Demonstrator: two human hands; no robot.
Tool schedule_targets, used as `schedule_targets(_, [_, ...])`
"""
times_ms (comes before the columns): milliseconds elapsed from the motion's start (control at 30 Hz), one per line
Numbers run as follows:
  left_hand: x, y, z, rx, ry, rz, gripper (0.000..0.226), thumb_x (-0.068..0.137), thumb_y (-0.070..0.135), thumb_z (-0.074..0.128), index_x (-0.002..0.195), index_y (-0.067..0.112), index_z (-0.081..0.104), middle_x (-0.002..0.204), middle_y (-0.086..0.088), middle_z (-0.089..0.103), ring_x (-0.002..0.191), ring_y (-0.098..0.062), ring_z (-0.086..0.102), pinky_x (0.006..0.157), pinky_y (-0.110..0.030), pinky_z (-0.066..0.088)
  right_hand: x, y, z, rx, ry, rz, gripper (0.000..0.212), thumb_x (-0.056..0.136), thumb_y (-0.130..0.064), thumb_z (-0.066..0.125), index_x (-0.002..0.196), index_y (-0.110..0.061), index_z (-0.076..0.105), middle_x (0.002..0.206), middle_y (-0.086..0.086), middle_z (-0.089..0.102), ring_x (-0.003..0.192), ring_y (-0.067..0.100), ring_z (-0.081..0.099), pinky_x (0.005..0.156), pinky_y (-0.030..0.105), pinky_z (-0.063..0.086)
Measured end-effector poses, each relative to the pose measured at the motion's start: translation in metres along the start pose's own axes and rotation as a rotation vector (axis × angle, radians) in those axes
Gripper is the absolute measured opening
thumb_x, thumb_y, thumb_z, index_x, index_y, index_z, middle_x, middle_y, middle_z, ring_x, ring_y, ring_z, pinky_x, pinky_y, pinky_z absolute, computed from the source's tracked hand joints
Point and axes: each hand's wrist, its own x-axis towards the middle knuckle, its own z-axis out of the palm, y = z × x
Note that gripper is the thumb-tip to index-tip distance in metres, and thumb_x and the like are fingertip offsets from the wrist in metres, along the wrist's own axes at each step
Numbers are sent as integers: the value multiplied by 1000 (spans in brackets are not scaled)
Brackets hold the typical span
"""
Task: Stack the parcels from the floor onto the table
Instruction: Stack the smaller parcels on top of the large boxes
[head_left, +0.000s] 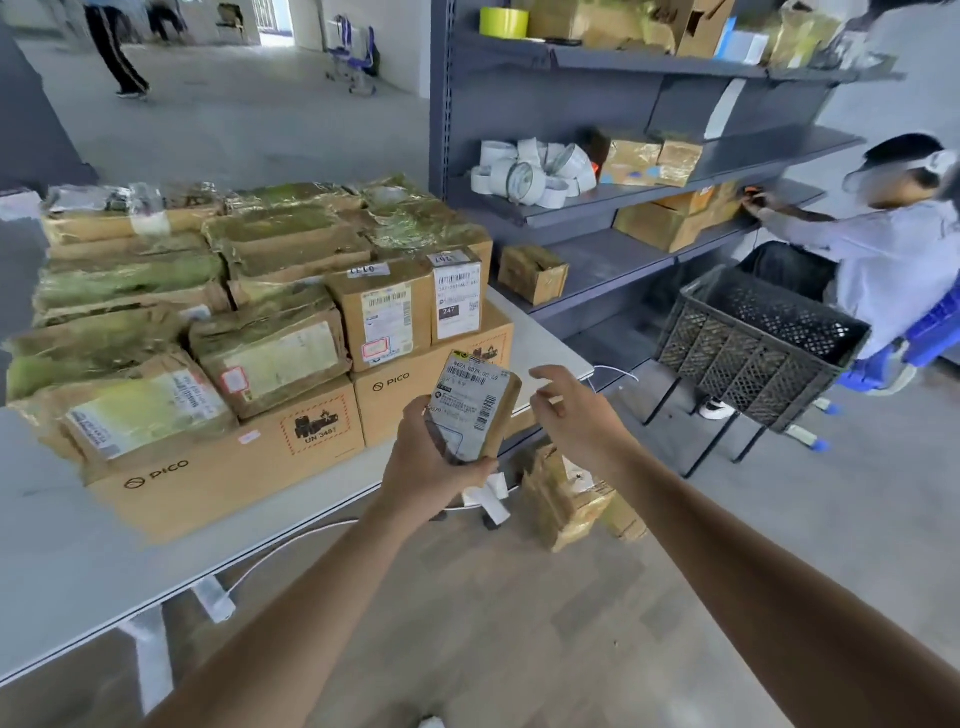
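The left hand (431, 467) holds one small parcel (475, 405) upright in the air, close to the table (62, 571). The parcel has a white label with bar codes, but the small print is too blurry to read. The right hand (571, 410) is just beside it, fingers loose and spread, holding nothing. Two big boxes (223, 467) on the table say PICO, and one also says UN 3481. A pile (156, 291) of taped parcels sits on them, too many to count. One label (457, 301) there shows 247. A few floor parcels (566, 499) lie below the hands.
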Motion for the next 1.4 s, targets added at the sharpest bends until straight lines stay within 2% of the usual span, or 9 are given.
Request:
schedule_targets(133, [53,10,8,58,7,92,92,46,44,88,125,30,43,119,6,58,112,-14,58,88,-41,54,56,-6,-9,0,26,5,35,100,-42,43,133,-33,46,122,-2,61,88,13,64,66,23,42])
schedule_targets(333, [102,15,27,88,25,196,98,49,41,89,132,23,41,122,2,56,116,-20,53,90,-43,52,116,-4,-9,-1,-48,29,48,91,-55,50,133,-34,42,116,-6,63,98,19,64,84,39,53])
schedule_targets(633, [159,27,57,146,19,123,101,60,40,85,142,23,28,129,4,46,121,-12,46,97,-35,48,195,24,-32,27,-54,-43,44,83,-55,62,121,-40,47,95,-20,58,85,10,62,76,42,58])
schedule_targets(733, [177,38,67,221,133,147,79,77,43,74,141,27,30,125,13,35,117,-1,38,91,-20,38,226,38,-45,-7,-47,-72,44,82,-52,64,120,-37,45,91,-19,58,77,9,61,65,37,58])
schedule_targets(833, [196,52,75,293,251,193,45,90,32,61,129,23,42,119,11,40,115,-9,45,87,-24,40,257,52,-56,13,-44,-120,43,80,-48,65,115,-37,43,93,-14,60,75,3,58,55,24,45])
schedule_targets(1033, [237,88,82,526,438,273,25,88,13,55,113,10,57,115,-5,52,114,-20,50,93,-30,43,313,55,-57,-31,-74,-266,46,78,-46,67,114,-36,40,108,-1,58,92,17,57,70,29,40])
schedule_targets(1167, [254,102,70,708,574,321,16,81,3,60,93,7,69,107,-8,60,103,-27,54,88,-29,38,328,46,-39,-171,-135,-342,44,78,-51,67,103,-36,34,100,0,52,90,27,60,73,32,43])
schedule_targets(1233, [259,104,61,819,545,287,18,81,8,60,96,11,69,112,-5,59,108,-27,51,92,-36,40,332,41,-31,-233,-107,-366,47,78,-55,67,103,-33,34,98,2,49,87,31,61,70,34,44])
schedule_targets(1400, [262,94,41,1035,246,49,55,84,34,60,136,26,45,144,0,34,136,-24,26,113,-42,23,331,33,-13,-304,-44,-458,60,80,-57,67,118,-21,36,96,1,37,79,33,61,61,32,39])
